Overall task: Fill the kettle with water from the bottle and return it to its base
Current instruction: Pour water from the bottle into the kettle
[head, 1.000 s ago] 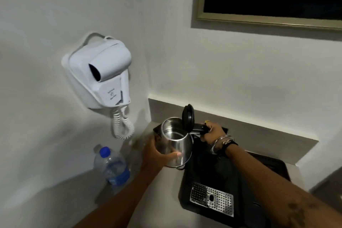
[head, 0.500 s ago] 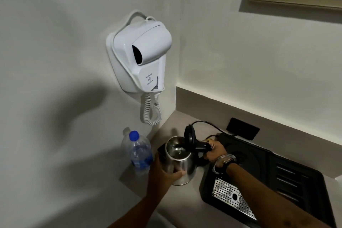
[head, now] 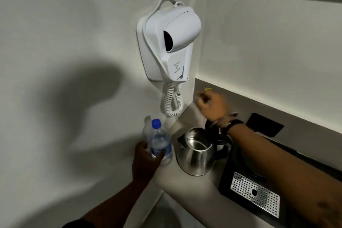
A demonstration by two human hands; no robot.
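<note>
A steel kettle [head: 196, 155] stands on the pale counter [head: 187, 190] with its black lid flipped up; the lid is partly hidden by my right wrist. Just left of the kettle stands a clear water bottle [head: 159, 144] with a blue cap, close to the wall. My left hand [head: 145, 162] is wrapped around the bottle's lower half. My right hand [head: 211, 105] hovers above and behind the kettle, blurred, fingers loosely curled, holding nothing. My right forearm hides most of the kettle's base spot on the black tray [head: 226, 181].
A white wall-mounted hair dryer [head: 170, 42] with a coiled cord [head: 173, 102] hangs just above the bottle and kettle. The tray carries a perforated metal grate [head: 255, 193]. A black socket plate [head: 264, 125] sits on the back ledge. The counter's front-left corner lies near my left wrist.
The kettle has been set down on the counter. My left hand left its body and took hold of the bottle. My right hand let go of the handle and rose. The view shifted left.
</note>
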